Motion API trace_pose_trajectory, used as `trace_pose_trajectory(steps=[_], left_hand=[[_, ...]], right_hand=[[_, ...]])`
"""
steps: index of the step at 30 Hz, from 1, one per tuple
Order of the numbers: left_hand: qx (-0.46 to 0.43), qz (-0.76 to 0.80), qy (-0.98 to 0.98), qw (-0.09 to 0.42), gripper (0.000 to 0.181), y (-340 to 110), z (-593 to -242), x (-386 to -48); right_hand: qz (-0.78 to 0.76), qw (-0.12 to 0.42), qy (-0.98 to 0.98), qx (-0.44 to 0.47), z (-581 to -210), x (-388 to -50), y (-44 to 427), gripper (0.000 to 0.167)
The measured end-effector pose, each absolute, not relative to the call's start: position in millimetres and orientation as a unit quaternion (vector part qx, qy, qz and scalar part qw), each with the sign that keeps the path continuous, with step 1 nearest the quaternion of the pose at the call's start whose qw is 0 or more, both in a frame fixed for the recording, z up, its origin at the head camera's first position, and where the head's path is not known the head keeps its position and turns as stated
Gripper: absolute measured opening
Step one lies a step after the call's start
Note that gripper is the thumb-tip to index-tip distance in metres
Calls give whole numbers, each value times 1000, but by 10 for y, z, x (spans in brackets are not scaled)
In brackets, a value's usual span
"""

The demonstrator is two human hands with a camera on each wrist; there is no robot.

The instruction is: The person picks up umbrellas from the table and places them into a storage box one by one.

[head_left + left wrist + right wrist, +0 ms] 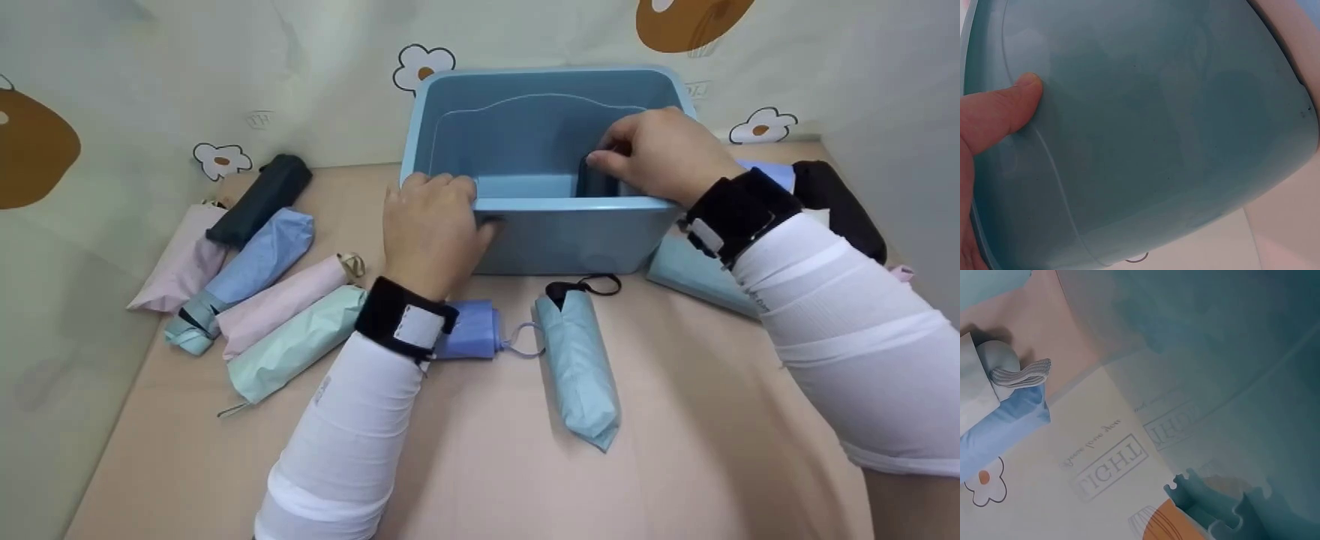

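A blue plastic bin (pixel 570 236) stands at the back of the table. My left hand (pixel 435 225) grips its near rim at the left corner, fingers over the edge. The left thumb (pixel 1022 95) lies against the outer wall in the left wrist view. Inside the bin's right end, my right hand (pixel 664 154) pinches the top of a dark folded umbrella (pixel 594 178), whose lower part the near wall hides. In front of the bin lies a light teal folded umbrella (pixel 577 367) with a black handle and loop. A periwinkle umbrella (pixel 469 330) is partly behind my left wrist.
At the left lie folded umbrellas: dark green (pixel 262 199), pink (pixel 184 255), blue (pixel 259 259), another pink (pixel 289 304) and mint (pixel 296 345). Right of the bin are a teal one (pixel 697 274) and a black one (pixel 840 210). Patterned fabric walls surround the table.
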State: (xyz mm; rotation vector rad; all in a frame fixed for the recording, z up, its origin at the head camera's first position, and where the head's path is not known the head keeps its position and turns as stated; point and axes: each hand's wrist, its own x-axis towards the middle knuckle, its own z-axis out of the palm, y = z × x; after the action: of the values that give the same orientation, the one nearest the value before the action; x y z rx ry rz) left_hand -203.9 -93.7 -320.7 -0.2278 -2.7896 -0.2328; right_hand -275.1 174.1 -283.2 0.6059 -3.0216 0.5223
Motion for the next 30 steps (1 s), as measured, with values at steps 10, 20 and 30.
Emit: trace_pose_trajectory(steps=[10,20,30], left_hand=[[-77,-80,-982,151,46,-936,-3203,-2048],[-77,-83,-982,154,45,-931,-3205,-2044],[-78,-81,-980,163,42,-927,-3215,-2044]], right_hand=[[176,8,-967,184,-2830,-2741,1741,40],[179,14,-968,177,-2834,-2733,1740,43],[179,19,-967,180,-2833,-2733,1758,43]])
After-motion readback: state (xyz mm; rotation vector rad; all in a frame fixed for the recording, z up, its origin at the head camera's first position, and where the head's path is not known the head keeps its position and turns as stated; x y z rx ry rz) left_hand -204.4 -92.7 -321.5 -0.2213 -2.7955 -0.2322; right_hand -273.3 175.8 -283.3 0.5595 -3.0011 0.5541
